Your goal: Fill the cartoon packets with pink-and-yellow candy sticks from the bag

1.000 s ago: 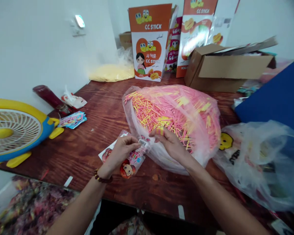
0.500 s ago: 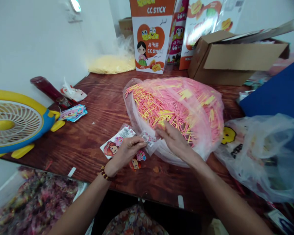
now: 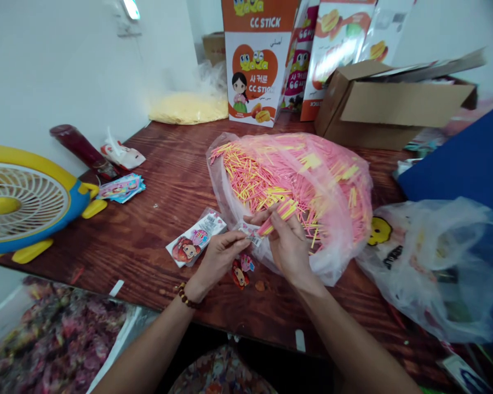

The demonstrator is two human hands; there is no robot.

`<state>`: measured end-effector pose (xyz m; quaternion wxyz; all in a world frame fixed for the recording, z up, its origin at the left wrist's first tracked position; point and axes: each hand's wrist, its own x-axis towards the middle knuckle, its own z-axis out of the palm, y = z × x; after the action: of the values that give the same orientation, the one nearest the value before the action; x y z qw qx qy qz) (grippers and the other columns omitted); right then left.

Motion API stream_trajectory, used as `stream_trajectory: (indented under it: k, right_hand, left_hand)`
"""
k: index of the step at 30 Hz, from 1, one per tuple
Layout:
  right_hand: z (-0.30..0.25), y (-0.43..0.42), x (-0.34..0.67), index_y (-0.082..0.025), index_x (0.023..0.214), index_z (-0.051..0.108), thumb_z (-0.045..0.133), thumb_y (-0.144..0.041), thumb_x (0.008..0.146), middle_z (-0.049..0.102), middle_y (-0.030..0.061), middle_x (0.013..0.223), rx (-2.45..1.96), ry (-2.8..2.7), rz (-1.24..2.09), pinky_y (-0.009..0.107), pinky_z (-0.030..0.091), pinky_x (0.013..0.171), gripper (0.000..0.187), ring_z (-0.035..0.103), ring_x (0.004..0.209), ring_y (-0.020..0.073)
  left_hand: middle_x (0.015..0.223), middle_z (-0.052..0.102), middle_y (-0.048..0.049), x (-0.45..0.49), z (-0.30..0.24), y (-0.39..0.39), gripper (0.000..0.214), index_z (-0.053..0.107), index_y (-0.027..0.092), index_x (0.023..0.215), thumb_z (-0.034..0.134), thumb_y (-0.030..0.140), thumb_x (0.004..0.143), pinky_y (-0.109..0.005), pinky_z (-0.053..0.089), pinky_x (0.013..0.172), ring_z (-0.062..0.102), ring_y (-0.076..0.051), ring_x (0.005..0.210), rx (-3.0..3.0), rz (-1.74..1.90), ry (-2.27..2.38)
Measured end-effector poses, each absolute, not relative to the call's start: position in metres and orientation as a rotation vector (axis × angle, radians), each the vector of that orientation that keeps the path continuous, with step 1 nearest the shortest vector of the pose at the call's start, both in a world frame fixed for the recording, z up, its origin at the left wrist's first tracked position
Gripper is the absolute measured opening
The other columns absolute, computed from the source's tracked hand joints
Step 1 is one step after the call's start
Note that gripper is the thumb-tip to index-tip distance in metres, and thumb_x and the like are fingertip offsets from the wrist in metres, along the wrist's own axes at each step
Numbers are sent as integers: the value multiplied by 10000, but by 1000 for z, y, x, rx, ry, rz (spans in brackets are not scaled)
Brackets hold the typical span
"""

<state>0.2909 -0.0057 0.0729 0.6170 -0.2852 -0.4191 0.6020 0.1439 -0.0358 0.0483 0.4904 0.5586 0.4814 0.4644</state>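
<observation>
My left hand (image 3: 217,256) pinches the mouth of a small clear printed pouch (image 3: 246,249) with a cartoon face at its lower end. My right hand (image 3: 287,243) grips a small bunch of pink and yellow sticks (image 3: 280,214), their ends pointing at the pouch's opening. Right behind my hands lies a big clear plastic bag (image 3: 296,186) full of pink and yellow sticks. Another printed pouch (image 3: 195,241) lies flat on the wooden table (image 3: 164,180) just left of my left hand.
A yellow and blue fan (image 3: 20,205) stands at the left edge. A dark red tube (image 3: 80,145) and a stack of pouches (image 3: 121,187) lie near the wall. CC Stick cartons (image 3: 257,60), a cardboard box (image 3: 390,106) and a crumpled plastic bag (image 3: 439,262) fill the back and right.
My right hand has picked a bunch of sticks out of the big bag and brought them to the pouch's mouth. My left hand keeps hold of the pouch.
</observation>
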Motion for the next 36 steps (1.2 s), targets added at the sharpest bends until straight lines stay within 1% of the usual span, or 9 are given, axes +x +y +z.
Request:
stream_trajectory:
  k: [6,12,15,19,24,28,30,33,36]
  right_hand:
    - [63,-9,298,-240,948,633,565,-370,931,754,0,868,-815,-1010,1291,435,490,982,147,708,935,202]
    - [72,-12,306,-239,1026,659,530,-332,958,729,30,1165,-901,-1346,1306,420,391,1111,173,614,1192,195]
    - [78,-8,316,-248,1156,629,530,-359,963,654,49,1322,-899,-1528,1349,406,416,1097,244,583,1244,196]
    - [83,0,328,-282,1422,438,480,-388,993,568,82,1429,-930,-1729,1179,434,441,1081,444,539,1310,211]
    - [82,3,337,-229,1336,560,446,-345,1004,584,109,1401,-923,-2174,765,484,371,1150,370,508,1339,236]
    - [85,3,344,-252,1493,379,449,-342,1007,564,107,1428,-928,-2148,740,460,449,1094,499,539,1313,223]
    - [85,3,345,-264,1524,325,442,-330,1011,538,104,1456,-905,-2133,681,457,444,1102,531,518,1336,218]
    - [82,4,342,-264,1459,452,444,-312,1006,544,101,1451,-845,-2240,543,476,401,1137,455,493,1357,224]
    - [79,6,341,-257,1387,538,457,-311,998,583,102,1408,-840,-2274,574,469,428,1109,401,526,1324,228]
  left_hand:
    - [623,513,23,148,44,-38,308,630,151,667,666,411,828,-224,359,576,419,-102,604,1336,1164,1161]
    - [682,580,17,149,42,-33,252,671,148,729,693,383,818,-216,403,616,480,-100,637,1271,1169,1118]
    - [739,643,-3,149,44,-31,236,705,143,789,720,378,792,-221,444,644,541,-111,668,1180,1163,1082]
    - [732,657,-6,154,44,-27,233,711,142,786,731,374,784,-225,466,653,568,-117,674,1116,1174,1048]
    - [749,678,-6,160,43,-22,214,729,143,798,749,353,764,-215,462,649,561,-107,666,1109,1226,1042]
    - [731,677,-4,158,46,-21,203,726,145,789,748,345,763,-215,463,640,561,-105,651,1129,1223,1027]
    - [718,671,0,157,49,-22,197,721,147,782,744,342,767,-215,464,638,557,-103,642,1132,1226,1029]
    - [725,674,1,158,51,-22,190,717,149,761,757,335,747,-219,471,663,568,-107,658,1137,1272,1033]
    - [727,683,-4,156,50,-22,199,723,149,759,772,340,733,-228,480,679,579,-114,666,1133,1288,1046]
